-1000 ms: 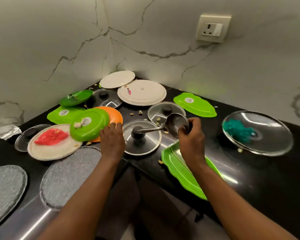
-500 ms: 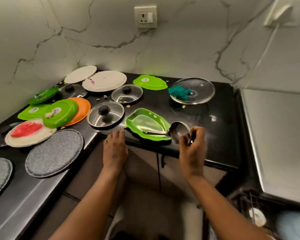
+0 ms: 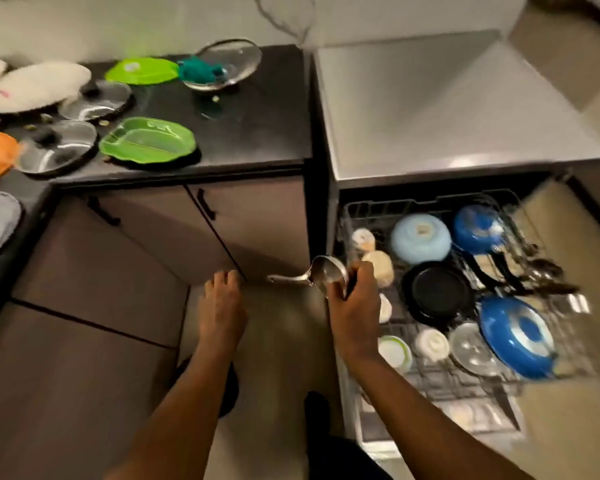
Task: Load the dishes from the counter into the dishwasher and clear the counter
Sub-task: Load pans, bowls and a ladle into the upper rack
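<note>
Black counter (image 3: 257, 133) beside open dishwasher rack (image 3: 430, 379); right hand (image 3: 355, 306) grips ladle (image 3: 321, 273).

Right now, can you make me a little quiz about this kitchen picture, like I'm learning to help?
1. Which hand holds the steel ladle?
2. True or false: the dishwasher rack is pulled out and already has dishes in it.
3. What lies on the glass lid at the back of the counter: A) a red lump, B) a teal lump, C) a spoon?

Key
1. The right hand; the left hand holds nothing.
2. True: a black pan and a light blue bowl sit there.
3. B, the teal lump.
</note>
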Available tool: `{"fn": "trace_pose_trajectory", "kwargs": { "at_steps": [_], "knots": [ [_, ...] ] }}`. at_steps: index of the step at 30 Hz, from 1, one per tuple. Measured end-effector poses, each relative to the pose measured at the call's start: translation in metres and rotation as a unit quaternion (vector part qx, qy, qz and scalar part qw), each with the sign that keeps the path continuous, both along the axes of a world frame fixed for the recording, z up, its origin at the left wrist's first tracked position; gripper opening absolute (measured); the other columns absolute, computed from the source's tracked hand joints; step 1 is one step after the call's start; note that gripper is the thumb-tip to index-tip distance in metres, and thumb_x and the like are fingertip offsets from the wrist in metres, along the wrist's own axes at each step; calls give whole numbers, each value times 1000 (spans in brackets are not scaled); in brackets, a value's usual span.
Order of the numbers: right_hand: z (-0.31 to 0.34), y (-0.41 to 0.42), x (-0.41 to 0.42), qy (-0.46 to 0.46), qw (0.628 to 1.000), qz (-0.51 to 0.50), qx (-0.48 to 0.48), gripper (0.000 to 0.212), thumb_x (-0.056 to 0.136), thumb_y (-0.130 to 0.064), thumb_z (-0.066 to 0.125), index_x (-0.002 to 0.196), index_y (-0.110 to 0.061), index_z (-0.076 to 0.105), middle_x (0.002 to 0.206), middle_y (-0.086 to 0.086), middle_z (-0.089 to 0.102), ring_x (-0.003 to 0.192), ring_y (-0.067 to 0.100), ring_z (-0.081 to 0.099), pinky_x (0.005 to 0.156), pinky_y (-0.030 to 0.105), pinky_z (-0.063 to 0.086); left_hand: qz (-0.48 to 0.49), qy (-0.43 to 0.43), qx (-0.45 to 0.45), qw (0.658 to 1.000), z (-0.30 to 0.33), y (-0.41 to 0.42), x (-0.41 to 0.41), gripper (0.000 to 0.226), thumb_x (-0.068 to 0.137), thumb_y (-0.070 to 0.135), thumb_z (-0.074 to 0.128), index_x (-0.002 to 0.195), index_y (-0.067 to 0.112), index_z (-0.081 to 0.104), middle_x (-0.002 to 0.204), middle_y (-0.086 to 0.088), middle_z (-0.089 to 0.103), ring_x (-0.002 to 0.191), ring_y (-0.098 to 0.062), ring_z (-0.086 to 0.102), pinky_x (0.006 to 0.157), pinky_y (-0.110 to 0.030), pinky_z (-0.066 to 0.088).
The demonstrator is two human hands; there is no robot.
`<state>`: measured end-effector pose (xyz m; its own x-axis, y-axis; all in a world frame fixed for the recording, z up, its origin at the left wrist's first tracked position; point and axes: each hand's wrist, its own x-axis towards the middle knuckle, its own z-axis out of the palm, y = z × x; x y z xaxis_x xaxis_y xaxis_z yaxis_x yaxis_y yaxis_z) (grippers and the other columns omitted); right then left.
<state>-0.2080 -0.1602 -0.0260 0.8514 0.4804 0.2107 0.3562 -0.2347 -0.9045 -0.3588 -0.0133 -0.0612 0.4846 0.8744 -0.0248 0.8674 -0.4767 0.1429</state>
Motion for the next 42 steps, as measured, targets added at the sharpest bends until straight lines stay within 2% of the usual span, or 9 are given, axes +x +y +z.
{"fn": "trace_pose_trajectory", "kwargs": {
  "at_steps": [3,6,13,21,27,31,33,38,42],
  "knots": [
    [-16,-73,22,35,998,-17,-42,20,86,-9,63,89,-17,45,78,2,51,70,18,46,63,29,36,-54,8,-49,997,-15,-58,41,44,91,9,53,134,12,44,129,-11,47,111,-30,49,87,-40,47],
    [-22,-130,44,50,996,-48,-62,18,87,-11,61,87,-17,44,75,2,49,68,15,45,60,22,35,-107,11,-95,990,-32,-110,86,42,93,11,51,134,11,43,132,-12,44,116,-31,46,94,-42,45],
    [-41,-238,132,60,982,-145,-105,19,86,-5,58,84,-15,42,72,4,46,65,14,42,57,16,33,-228,17,-188,955,-76,-226,192,44,90,15,50,134,13,45,134,-11,47,119,-33,47,93,-42,43],
    [-59,-320,273,63,969,-209,-113,21,83,0,55,87,-16,42,78,4,48,67,7,44,61,11,34,-272,26,-276,921,-129,-341,309,43,88,8,50,132,10,49,133,-13,50,120,-35,50,98,-44,43],
    [-69,-340,333,77,964,-235,-101,15,85,-2,55,91,-11,44,78,5,47,65,5,38,59,15,34,-302,8,-310,901,-138,-379,361,44,91,9,50,134,10,46,133,-10,48,120,-31,48,98,-44,43],
    [-67,-327,361,75,961,-257,-72,16,84,-1,54,94,-11,45,77,-8,44,68,2,40,62,16,37,-315,-61,-253,913,-133,-374,394,59,87,9,62,142,7,40,143,-12,43,126,-30,43,104,-42,42],
    [-65,-315,378,64,963,-256,-60,15,84,-2,53,95,-7,46,79,-4,46,68,3,40,63,17,38,-299,-80,-232,922,-135,-359,418,62,86,10,63,143,6,38,146,-14,41,130,-31,40,106,-42,39],
    [-71,-280,429,-13,970,-232,-69,14,82,-4,53,95,-4,48,86,11,52,73,17,44,63,25,38,-299,-4,-262,918,-152,-324,467,62,93,29,59,146,10,33,148,-13,36,134,-34,36,106,-51,37],
    [-81,-258,468,-69,976,-189,-86,15,80,1,48,94,-2,47,84,7,47,71,9,36,61,17,33,-308,81,-268,909,-162,-318,473,56,91,34,62,139,16,42,146,-11,34,133,-36,32,105,-54,37]
  ]
}}
